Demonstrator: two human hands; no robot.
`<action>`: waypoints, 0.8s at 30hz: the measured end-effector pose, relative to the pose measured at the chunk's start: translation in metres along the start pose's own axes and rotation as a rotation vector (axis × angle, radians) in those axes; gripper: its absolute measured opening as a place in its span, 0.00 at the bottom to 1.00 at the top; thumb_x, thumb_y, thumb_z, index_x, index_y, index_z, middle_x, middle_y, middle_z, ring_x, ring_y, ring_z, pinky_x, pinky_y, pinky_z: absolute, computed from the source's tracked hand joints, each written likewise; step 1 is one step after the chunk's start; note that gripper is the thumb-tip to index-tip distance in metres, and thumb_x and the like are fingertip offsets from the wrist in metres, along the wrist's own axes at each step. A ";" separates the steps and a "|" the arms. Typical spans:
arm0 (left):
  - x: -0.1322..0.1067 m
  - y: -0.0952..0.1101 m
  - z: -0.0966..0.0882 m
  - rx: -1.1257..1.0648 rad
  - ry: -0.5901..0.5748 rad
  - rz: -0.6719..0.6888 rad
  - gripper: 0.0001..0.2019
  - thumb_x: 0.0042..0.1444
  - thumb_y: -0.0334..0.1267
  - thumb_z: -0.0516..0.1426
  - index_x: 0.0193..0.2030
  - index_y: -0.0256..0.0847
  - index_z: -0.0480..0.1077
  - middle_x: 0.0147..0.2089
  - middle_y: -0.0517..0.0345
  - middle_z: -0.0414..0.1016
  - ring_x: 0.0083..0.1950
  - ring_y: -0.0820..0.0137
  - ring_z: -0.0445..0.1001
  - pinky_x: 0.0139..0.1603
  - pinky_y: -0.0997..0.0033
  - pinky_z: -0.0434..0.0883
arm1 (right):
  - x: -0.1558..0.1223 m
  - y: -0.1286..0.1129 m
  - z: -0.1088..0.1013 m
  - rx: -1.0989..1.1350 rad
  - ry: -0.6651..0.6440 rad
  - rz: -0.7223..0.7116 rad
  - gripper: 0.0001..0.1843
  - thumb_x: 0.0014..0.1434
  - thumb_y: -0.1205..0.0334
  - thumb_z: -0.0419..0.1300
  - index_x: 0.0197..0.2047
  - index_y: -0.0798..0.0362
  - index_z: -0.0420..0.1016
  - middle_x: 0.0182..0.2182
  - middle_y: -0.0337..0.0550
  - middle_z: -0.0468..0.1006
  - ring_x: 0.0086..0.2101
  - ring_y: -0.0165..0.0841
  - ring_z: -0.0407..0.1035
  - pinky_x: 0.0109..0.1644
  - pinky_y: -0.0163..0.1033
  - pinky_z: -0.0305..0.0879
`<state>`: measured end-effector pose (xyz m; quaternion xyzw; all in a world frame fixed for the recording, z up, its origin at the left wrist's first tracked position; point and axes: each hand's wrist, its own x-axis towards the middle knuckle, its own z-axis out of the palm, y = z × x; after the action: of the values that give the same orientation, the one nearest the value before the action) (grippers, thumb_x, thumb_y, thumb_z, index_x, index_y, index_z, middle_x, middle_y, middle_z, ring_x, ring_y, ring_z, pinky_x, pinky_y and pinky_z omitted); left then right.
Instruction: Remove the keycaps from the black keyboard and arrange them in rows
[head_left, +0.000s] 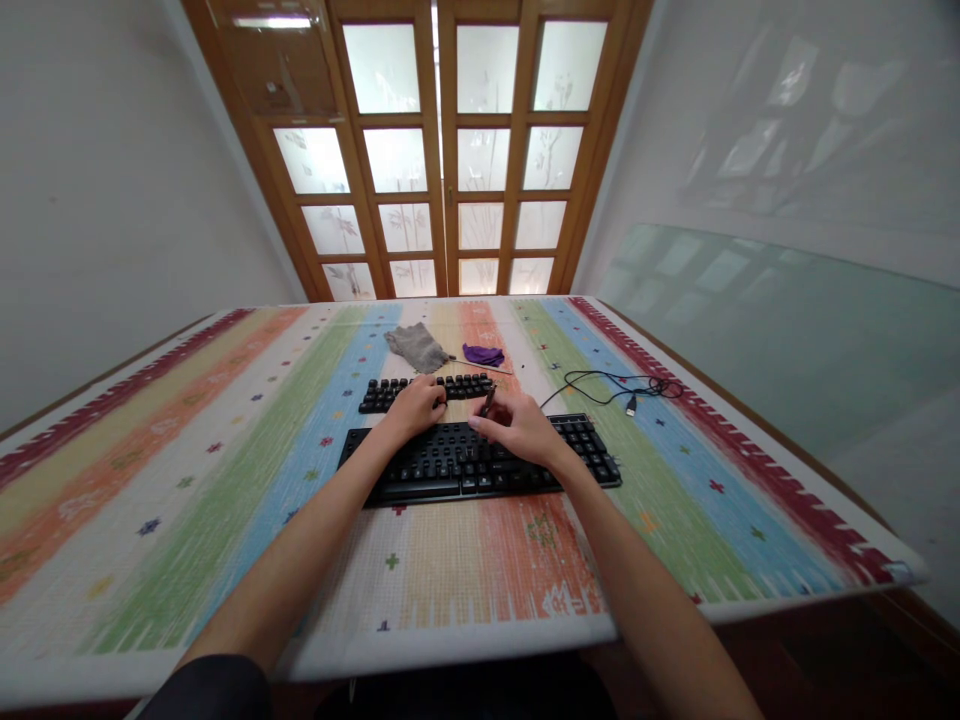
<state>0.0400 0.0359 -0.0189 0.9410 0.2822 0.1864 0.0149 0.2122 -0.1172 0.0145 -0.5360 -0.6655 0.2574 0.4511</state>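
A black keyboard (465, 465) lies across the middle of the striped mat (225, 480). Behind it sits a row of loose black keycaps or a smaller key strip (386, 393). My left hand (415, 405) rests with curled fingers on that back row, at the keyboard's far edge. My right hand (517, 425) hovers over the keyboard's upper middle, fingers pinched round a thin dark tool (488, 400) that points up and away.
A grey cloth (416, 346) and a purple cloth (483, 354) lie behind the keys. The keyboard's black cable with USB plug (622, 388) coils at the right. A wooden glazed door (450, 150) stands beyond the table; a glass panel (787, 330) leans at right.
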 end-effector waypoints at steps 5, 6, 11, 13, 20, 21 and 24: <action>0.000 -0.002 0.000 -0.051 0.007 -0.002 0.06 0.53 0.29 0.55 0.31 0.39 0.74 0.35 0.51 0.69 0.43 0.61 0.68 0.46 0.63 0.68 | -0.001 0.004 0.000 -0.044 -0.073 -0.010 0.11 0.55 0.55 0.64 0.33 0.55 0.74 0.23 0.38 0.73 0.24 0.30 0.68 0.30 0.35 0.63; 0.000 -0.003 0.000 -0.064 0.009 0.001 0.06 0.53 0.29 0.56 0.31 0.39 0.74 0.35 0.52 0.69 0.43 0.61 0.68 0.46 0.63 0.68 | 0.000 0.005 0.001 -0.049 -0.081 -0.012 0.11 0.55 0.55 0.64 0.33 0.54 0.74 0.23 0.38 0.74 0.25 0.30 0.68 0.30 0.35 0.63; -0.003 -0.005 0.000 -0.095 0.032 0.012 0.06 0.53 0.30 0.56 0.32 0.39 0.74 0.34 0.53 0.68 0.42 0.62 0.68 0.46 0.63 0.68 | -0.001 0.011 0.007 -0.059 -0.156 0.006 0.09 0.56 0.57 0.64 0.35 0.54 0.74 0.22 0.38 0.74 0.25 0.31 0.70 0.29 0.35 0.62; -0.004 -0.005 0.000 -0.093 0.043 0.007 0.05 0.53 0.30 0.56 0.32 0.39 0.74 0.33 0.54 0.67 0.42 0.62 0.69 0.46 0.63 0.68 | -0.001 0.010 0.011 -0.038 -0.212 0.005 0.09 0.57 0.57 0.64 0.35 0.54 0.74 0.21 0.37 0.74 0.24 0.31 0.69 0.30 0.35 0.62; -0.016 -0.003 -0.003 -0.112 0.129 -0.016 0.05 0.56 0.32 0.55 0.34 0.39 0.74 0.34 0.54 0.68 0.41 0.63 0.69 0.45 0.63 0.69 | -0.001 0.002 0.021 -0.119 -0.208 -0.051 0.07 0.56 0.60 0.65 0.33 0.55 0.75 0.23 0.36 0.73 0.26 0.29 0.66 0.32 0.34 0.61; -0.019 -0.003 -0.003 -0.124 0.146 -0.023 0.06 0.56 0.32 0.55 0.34 0.39 0.73 0.33 0.54 0.69 0.40 0.64 0.69 0.45 0.63 0.69 | -0.001 0.002 0.022 -0.132 -0.178 -0.027 0.07 0.56 0.60 0.65 0.33 0.55 0.75 0.23 0.36 0.73 0.26 0.29 0.66 0.32 0.34 0.60; -0.025 -0.002 -0.001 -0.164 0.200 -0.048 0.06 0.57 0.31 0.54 0.34 0.39 0.73 0.33 0.54 0.70 0.39 0.65 0.70 0.45 0.64 0.70 | 0.001 0.001 0.025 -0.151 -0.091 0.047 0.08 0.57 0.59 0.64 0.32 0.56 0.75 0.23 0.37 0.73 0.25 0.29 0.66 0.30 0.34 0.59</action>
<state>0.0198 0.0241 -0.0264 0.9063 0.2886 0.3011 0.0682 0.1906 -0.1124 0.0023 -0.5717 -0.6902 0.2410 0.3725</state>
